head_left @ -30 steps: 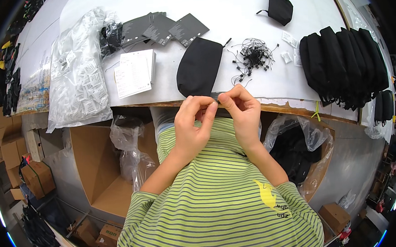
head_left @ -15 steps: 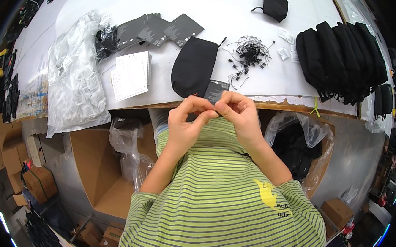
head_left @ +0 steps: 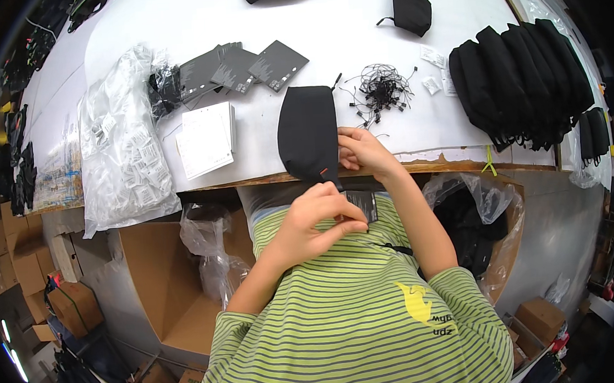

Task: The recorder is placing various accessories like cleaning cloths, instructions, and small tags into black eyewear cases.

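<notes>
A black zip pouch (head_left: 307, 129) lies at the table's near edge, its lower end hanging a little over. A small orange tab shows near its lower corner. My right hand (head_left: 362, 152) is closed on the pouch's right side, its fingertips partly hidden. Below the pouch, my left hand (head_left: 317, 220) pinches at the lower edge of a dark card hang tag (head_left: 363, 203); its fingers cover part of the tag. Beyond my right hand lies a tangle of black tag strings (head_left: 384, 90).
Dark printed cards (head_left: 278, 64) lie behind a stack of white cards (head_left: 207, 141). A clear bag of white packets (head_left: 122, 144) is at left. Black pouches (head_left: 517, 84) stand in a row at right, near small white packets (head_left: 432, 84). Below are an open carton (head_left: 160, 273) and another lined with plastic.
My hands have come apart from their shared pinch. The right has gone to the pouch's side, the left lower with the tag. The pouch has turned more upright and come nearer.
</notes>
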`<act>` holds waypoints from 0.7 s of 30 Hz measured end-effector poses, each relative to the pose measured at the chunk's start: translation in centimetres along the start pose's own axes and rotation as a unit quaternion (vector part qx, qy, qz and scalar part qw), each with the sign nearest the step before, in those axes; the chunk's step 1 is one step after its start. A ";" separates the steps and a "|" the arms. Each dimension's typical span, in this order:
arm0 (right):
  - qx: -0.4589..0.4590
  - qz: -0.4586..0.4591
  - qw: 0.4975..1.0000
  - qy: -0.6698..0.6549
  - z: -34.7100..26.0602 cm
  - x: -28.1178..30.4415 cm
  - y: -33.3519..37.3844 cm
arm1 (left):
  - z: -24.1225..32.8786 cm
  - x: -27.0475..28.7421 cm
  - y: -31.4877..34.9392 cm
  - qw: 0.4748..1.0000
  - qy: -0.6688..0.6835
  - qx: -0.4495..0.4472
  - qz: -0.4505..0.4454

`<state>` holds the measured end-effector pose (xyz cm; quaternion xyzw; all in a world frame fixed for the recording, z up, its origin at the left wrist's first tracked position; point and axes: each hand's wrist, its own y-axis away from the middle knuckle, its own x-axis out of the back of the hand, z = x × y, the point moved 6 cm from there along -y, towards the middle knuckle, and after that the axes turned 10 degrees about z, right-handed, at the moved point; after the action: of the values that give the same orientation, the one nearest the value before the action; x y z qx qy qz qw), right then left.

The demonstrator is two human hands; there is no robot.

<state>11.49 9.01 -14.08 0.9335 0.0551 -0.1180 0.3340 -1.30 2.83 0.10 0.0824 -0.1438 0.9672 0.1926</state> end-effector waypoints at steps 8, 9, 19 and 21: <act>0.285 0.049 0.899 0.328 -8.0 -2.2 6.3 | -0.7 3.4 -2.7 0.947 -0.284 -0.103 0.111; 0.308 0.039 0.868 0.388 -8.9 -2.8 7.4 | -0.9 3.2 -2.6 0.904 -0.392 -0.145 0.089; 0.380 0.052 0.788 0.482 -11.6 -4.1 10.9 | -1.9 4.0 -1.7 0.895 -0.380 -0.223 0.062; 0.389 0.043 0.787 0.476 -11.3 -4.1 10.8 | -1.6 3.9 -1.8 0.901 -0.372 -0.214 0.063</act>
<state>11.59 7.81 2.06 0.9236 0.1160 0.3446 -0.1213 -4.28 6.22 -0.11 0.3834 -0.4134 0.8224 0.0763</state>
